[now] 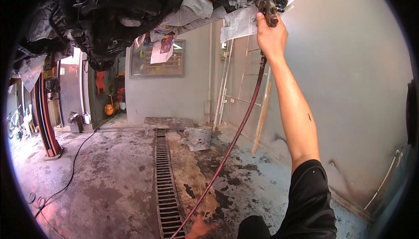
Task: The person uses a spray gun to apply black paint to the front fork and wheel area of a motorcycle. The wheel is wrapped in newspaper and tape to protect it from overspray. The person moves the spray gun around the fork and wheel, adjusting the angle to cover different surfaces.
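Observation:
My right hand [273, 38] is raised at the upper right, its fingers wrapped round a dark, stained spray gun [269, 8]. A dark red hose [235, 138] runs down from the gun's handle to the lower edge. Low in the picture, my left hand [200, 228] is beside the hose with its fingers apart; part of it is cut off by the edge. Overhead hangs the black-coated underside of a raised vehicle [104, 20]. Sheets of newspaper [190, 9] cover parts of it, and one sheet [239, 28] hangs just left of the gun.
A slotted drain grate [168, 186] crosses the stained floor. Crumpled grey sheeting [196, 138] lies near a low bench [169, 122]. A ladder [244, 77] leans by the wall. At left stand a red lift post [47, 116] and a black cable [74, 164] on the floor.

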